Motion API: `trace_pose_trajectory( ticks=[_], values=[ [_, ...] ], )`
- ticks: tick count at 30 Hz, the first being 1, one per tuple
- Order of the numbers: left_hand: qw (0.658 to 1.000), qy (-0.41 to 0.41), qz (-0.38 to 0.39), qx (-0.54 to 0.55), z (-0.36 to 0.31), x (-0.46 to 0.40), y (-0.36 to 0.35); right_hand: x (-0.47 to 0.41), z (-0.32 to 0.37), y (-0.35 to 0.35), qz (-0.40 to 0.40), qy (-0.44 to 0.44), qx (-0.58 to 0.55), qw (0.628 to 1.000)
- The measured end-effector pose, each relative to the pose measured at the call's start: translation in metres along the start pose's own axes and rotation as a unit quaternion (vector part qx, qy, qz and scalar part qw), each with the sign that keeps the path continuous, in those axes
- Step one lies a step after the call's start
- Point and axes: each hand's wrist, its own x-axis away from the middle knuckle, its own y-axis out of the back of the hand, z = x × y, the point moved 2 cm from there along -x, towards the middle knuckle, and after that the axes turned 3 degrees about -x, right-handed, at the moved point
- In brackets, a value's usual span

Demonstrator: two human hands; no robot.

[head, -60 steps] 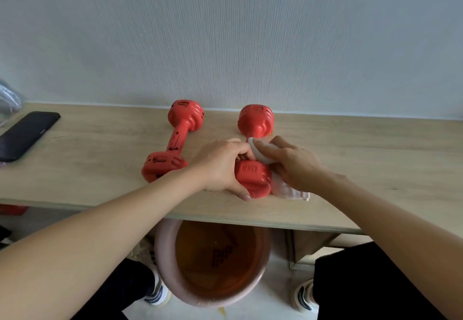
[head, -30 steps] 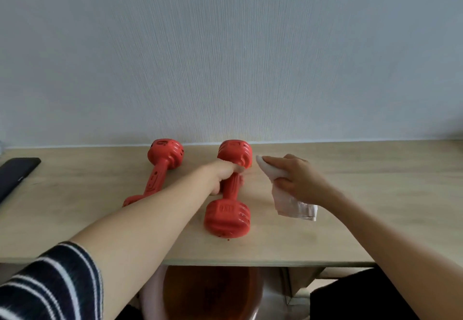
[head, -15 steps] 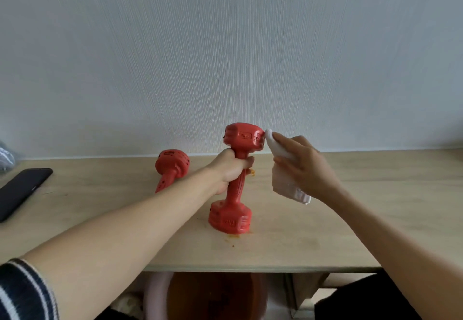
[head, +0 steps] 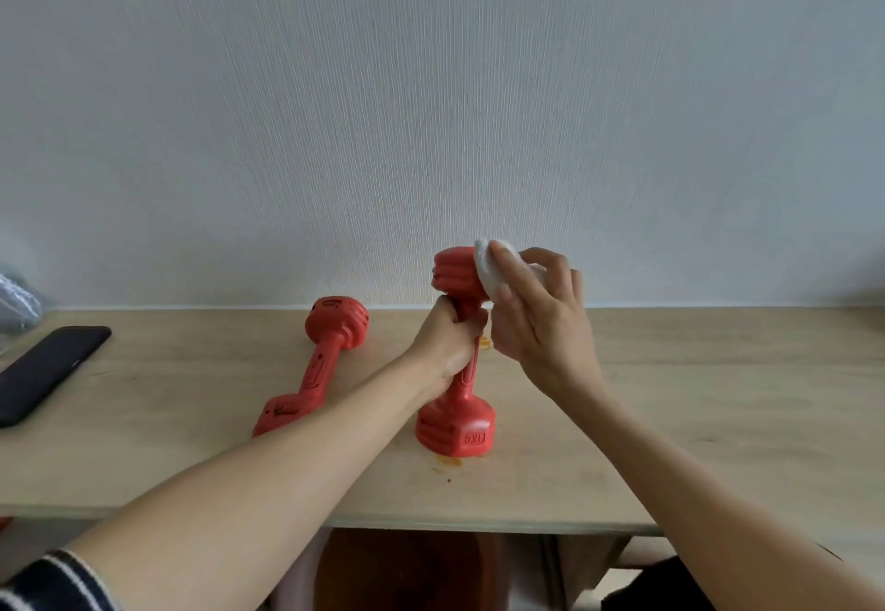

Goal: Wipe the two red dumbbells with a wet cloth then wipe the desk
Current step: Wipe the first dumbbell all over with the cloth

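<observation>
One red dumbbell (head: pixel 457 428) stands upright on the wooden desk (head: pixel 694 419), its lower head on the desktop. My left hand (head: pixel 448 342) grips its handle. My right hand (head: pixel 538 318) holds a white cloth (head: pixel 488 270) and presses it against the right side of the upper head. The second red dumbbell (head: pixel 325 356) lies flat on the desk to the left, its near head partly hidden behind my left forearm.
A black phone (head: pixel 48 371) lies at the desk's left end, with a crumpled clear bag (head: pixel 17 299) behind it. Small orange-brown stains (head: pixel 448 462) mark the desk by the standing dumbbell. A brownish basin (head: pixel 412 572) sits under the desk's front edge.
My left hand stood the right dumbbell up from lying flat. My right hand brought the cloth up onto its upper head. The left dumbbell stayed in place.
</observation>
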Motion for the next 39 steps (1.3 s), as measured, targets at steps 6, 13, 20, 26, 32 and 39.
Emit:
trace_pose_trajectory(
  ticks=[6,13,20,26,32,39],
  values=[
    [0.998,-0.028,-0.007,-0.052,0.000,0.002,0.002,-0.006,0.004,-0.012,-0.044,-0.028,0.042,0.998],
    [0.996,-0.044,0.022,-0.069,0.003,0.005,0.001,-0.006,0.010,-0.014,-0.069,-0.082,-0.078,0.991],
    [0.991,-0.056,0.026,-0.120,0.001,0.001,0.001,-0.015,0.000,-0.006,-0.067,-0.159,-0.139,0.975],
    [0.986,-0.060,0.033,-0.152,0.003,0.000,0.000,-0.003,0.007,-0.013,-0.045,-0.009,0.012,0.999],
    [0.984,-0.080,0.041,-0.156,0.001,0.004,0.000,-0.020,-0.009,-0.007,-0.069,-0.176,-0.192,0.963],
    [0.981,-0.071,0.050,-0.174,0.002,0.001,0.000,-0.007,0.007,-0.004,-0.017,0.035,-0.036,0.999]
  ],
)
